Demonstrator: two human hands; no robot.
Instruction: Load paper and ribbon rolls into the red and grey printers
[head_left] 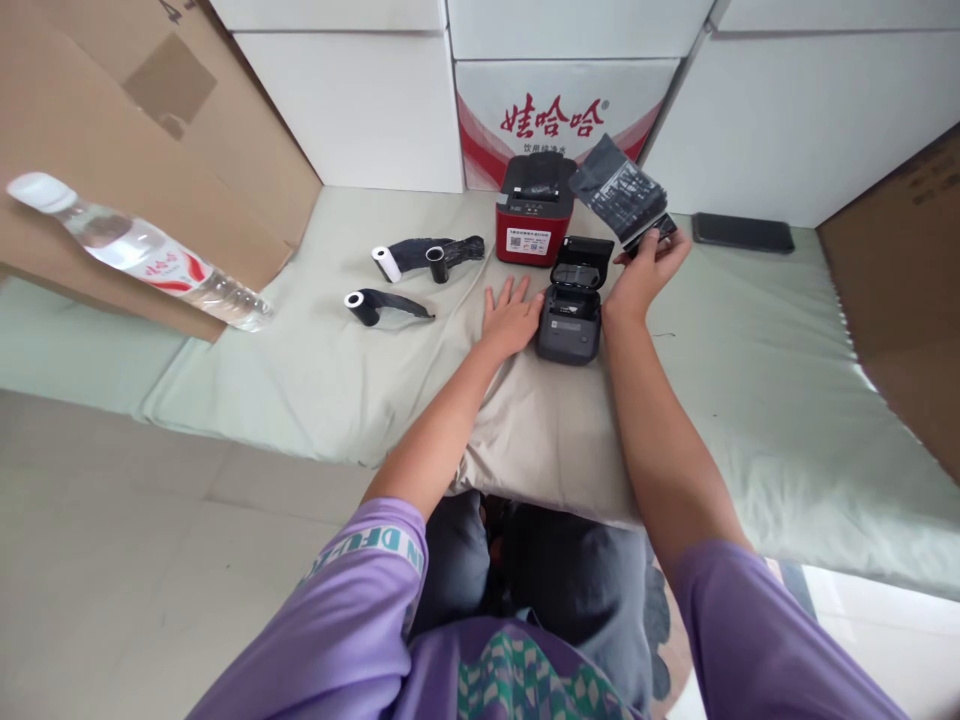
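A pale green mattress point(750, 400) carries everything. On it the dark grey printer point(570, 315) sits lid-open, a red printer point(534, 215) just behind. The left hand point(510, 318) lies flat, fingers spread, touching its side; the right hand point(649, 268) pinches a black packet point(619, 195) above it. Paper rolls point(405, 280) lie left, a phone point(742, 232) right.

I note a pale green mat point(750, 400) laid on a light tiled floor point(112, 560). White cartons point(360, 100) are stacked along the mat's far edge, brown cardboard point(112, 110) leans at its far left corner, more cardboard point(907, 300) at the right edge. Even, soft light.
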